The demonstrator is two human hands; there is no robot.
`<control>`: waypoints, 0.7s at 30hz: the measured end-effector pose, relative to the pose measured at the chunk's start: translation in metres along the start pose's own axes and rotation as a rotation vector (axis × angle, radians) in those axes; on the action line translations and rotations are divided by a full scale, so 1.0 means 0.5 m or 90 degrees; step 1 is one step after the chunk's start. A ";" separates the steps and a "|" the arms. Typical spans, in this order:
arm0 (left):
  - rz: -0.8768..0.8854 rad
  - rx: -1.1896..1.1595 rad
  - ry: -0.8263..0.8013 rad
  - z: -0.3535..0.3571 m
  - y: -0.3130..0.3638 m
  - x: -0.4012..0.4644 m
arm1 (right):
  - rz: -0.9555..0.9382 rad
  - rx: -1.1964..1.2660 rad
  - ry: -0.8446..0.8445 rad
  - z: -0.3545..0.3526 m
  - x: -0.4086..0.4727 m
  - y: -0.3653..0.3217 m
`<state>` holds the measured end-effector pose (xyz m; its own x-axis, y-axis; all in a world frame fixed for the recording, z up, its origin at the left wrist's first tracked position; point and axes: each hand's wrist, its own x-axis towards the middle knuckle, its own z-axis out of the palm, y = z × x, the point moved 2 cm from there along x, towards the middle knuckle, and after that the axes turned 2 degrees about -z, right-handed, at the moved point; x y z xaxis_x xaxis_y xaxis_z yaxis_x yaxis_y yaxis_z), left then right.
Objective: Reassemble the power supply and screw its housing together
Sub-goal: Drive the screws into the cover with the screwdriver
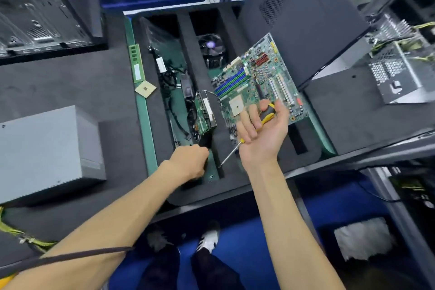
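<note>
While the right hand [261, 134] hangs palm-up over the front edge of the foam tray [235, 186], its fingers are curled loosely round a yellow-and-black screwdriver [266, 116], with the metal shaft poking down and left toward the tray slot. The left hand [189, 162] is reaching into a narrow slot near the tray's front, knuckles up, fingers tucked down into the gap (honestly can't tell if it's got hold of anything in there, the fingertips are hidden). A couple of tiny screws [211, 176] lie on the green strip just beside that hand. The power supply [47, 150], a plain grey metal box, sits over on the left of the dark counter [70, 87], well apart from both hands, with a bundle of yellow wires [21, 234] trailing off near its front corner. In the tray there's a motherboard [259, 82] propped at a tilt just behind the right hand, a cooler fan [211, 48] further back, a RAM stick [136, 63] and a CPU chip [146, 89] along the left rim. A dark case panel [303, 19] leans at the right.
</note>
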<state>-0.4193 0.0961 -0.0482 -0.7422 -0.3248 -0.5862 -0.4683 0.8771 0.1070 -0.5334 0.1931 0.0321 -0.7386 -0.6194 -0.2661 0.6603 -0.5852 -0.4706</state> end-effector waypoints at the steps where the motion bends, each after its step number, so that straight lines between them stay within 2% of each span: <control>1: -0.006 -0.003 -0.028 0.007 0.005 0.007 | 0.004 0.002 -0.001 -0.003 0.004 -0.001; 4: -0.027 -0.022 -0.072 0.032 0.014 0.026 | 0.010 -0.002 0.003 -0.009 0.019 -0.003; 9: -0.049 -0.068 -0.089 0.059 0.018 0.040 | 0.018 -0.010 0.017 -0.016 0.043 0.001; 21: -0.060 -0.096 -0.008 0.046 0.015 0.032 | 0.044 0.002 0.028 -0.013 0.067 0.015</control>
<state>-0.4238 0.1056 -0.0753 -0.6858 -0.3976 -0.6095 -0.6027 0.7798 0.1694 -0.5540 0.1712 0.0144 -0.6968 -0.6343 -0.3350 0.7101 -0.5441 -0.4468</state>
